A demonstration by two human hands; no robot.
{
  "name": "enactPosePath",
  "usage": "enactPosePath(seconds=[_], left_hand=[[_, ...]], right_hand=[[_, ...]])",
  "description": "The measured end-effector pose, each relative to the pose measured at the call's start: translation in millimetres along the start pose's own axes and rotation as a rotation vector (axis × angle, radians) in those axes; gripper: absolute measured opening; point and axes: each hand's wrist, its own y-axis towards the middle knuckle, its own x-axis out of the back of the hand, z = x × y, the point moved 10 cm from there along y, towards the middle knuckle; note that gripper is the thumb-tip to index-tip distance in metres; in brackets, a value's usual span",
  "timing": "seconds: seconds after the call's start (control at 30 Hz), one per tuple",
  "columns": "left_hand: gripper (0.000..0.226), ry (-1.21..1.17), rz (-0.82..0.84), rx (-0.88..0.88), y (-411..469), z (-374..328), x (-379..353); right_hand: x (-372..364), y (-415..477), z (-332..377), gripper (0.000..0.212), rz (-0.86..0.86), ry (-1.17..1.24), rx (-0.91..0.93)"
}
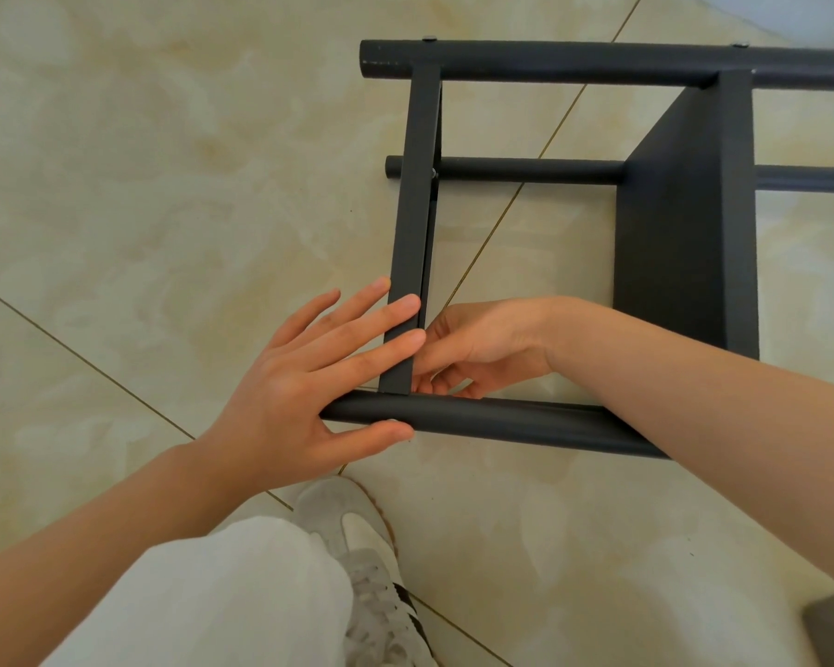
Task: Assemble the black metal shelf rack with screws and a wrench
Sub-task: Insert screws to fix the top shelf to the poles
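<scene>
**Rack on its side, one joint in hand**

A cream, marble-patterned tile floor (164, 137) carries the work; the person's pale trouser leg (213, 594) and a grey shoe (357, 531) show at the bottom edge. The black metal shelf rack (684, 223) lies on its side on the tiles, with its far tube (550, 60) at the top and its near tube (501, 418) closest to the person. Two screw heads (429, 39) sit on the far tube.

The left hand (304, 377) is spread wide. Its straight fingers press on the flat end panel (412, 209) and its thumb lies along the near tube. The right hand (482, 344) reaches inside the frame with its fingers curled at the corner where panel meets tube. The panel hides whether they pinch a screw or nut, so I cannot tell.

The rack looks stiff and moderately heavy, and its painted steel is probably smooth and somewhat slippery under bare skin. The round tubes offer the surest hold. The thin panel edges could dig into fingers, so flat pressure suits them better. Small hardware at that corner would be easy to drop on the tiles.
</scene>
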Motion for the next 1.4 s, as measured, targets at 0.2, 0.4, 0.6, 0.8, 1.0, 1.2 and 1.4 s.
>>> enactPosePath(seconds=[0.2, 0.4, 0.6, 0.8, 1.0, 1.2, 1.4], left_hand=[[0.058, -0.008, -0.004, 0.0, 0.7, -0.9, 0.7], [0.058, -0.008, 0.001, 0.007, 0.6, -1.2, -0.2], [0.06, -0.011, -0.007, 0.0, 0.3, -1.2, 0.5], [0.059, -0.018, -0.011, 0.01, 0.0, -0.5, -0.1], [0.057, -0.014, -0.002, 0.014, 0.8, -1.3, 0.0], [0.057, -0.015, 0.001, 0.02, 1.2, -1.5, 0.4], [0.057, -0.016, -0.005, 0.018, 0.9, -1.5, 0.8]], right_hand=[[-3.8, 0.7, -0.9, 0.028, -0.008, 0.016, -0.007], [-1.7, -1.4, -0.1, 0.017, 0.026, 0.106, 0.026], [-0.2, 5.9, -0.4, 0.027, 0.008, 0.149, 0.039], [-2.3, 4.7, -3.0, 0.019, 0.046, 0.238, 0.052], [-1.6, 5.7, -0.4, 0.011, 0.05, 0.287, 0.097], [0.5, 3.4, 1.0, 0.01, 0.07, 0.245, 0.111], [1.2, 2.2, 1.6, 0.011, 0.072, 0.238, 0.114]])
